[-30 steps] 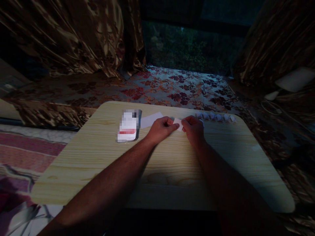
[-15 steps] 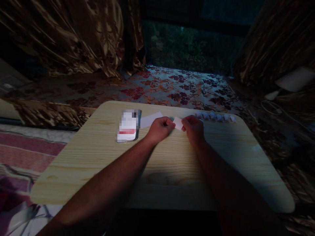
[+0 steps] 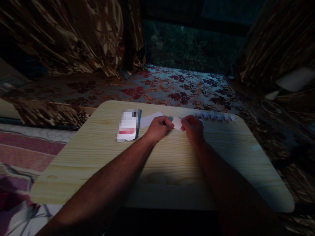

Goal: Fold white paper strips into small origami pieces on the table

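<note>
Just right of the frame's centre, a small white paper square (image 3: 177, 123) is clamped at opposite sides in the grip of the left hand (image 3: 158, 128) and right hand (image 3: 194, 129). Light, matched pressure should avoid stray creases. Folded paper pieces (image 3: 218, 117) line the upper right of the surface (image 3: 169, 160).

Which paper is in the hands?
The small white square, between left hand and right hand; the larger sheet and folded pieces lie on the table.

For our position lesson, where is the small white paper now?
In the head view, the small white paper is right of centre, held between the left hand and right hand, over the table, left of the row of white pieces.
</note>
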Motion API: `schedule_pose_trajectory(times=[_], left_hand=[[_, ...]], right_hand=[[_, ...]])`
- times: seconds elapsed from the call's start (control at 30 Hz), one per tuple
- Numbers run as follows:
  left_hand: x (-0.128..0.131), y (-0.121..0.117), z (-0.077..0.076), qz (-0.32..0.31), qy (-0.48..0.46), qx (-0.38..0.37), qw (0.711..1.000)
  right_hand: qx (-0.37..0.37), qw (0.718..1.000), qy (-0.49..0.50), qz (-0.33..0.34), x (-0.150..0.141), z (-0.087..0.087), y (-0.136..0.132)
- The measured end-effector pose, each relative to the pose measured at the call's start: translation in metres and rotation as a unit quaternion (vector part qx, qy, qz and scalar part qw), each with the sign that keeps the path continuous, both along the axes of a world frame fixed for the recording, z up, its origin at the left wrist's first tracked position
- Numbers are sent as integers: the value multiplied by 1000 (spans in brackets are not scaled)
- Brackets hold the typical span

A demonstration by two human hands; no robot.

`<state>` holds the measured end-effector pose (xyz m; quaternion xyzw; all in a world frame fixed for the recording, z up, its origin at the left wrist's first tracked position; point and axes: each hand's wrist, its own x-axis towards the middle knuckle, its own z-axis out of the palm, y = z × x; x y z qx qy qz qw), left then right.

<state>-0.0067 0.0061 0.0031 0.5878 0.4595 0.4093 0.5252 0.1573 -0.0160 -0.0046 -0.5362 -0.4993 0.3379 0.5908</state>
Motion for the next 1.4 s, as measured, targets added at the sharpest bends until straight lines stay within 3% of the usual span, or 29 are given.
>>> schedule_pose_trajectory(times=[0.37,0.83,1.4], left_hand=[[2,2,-3,58,-53,31,996],[5,-5,-4,2,-5,70,998],[7,-6,-10,40,-12,114,993]], right_hand=[[-17,997,-38,64,-1,-2,0],[6,997,-71,22,-1,-3,-1],[-7,997,-70,35,-1,-6,0]])
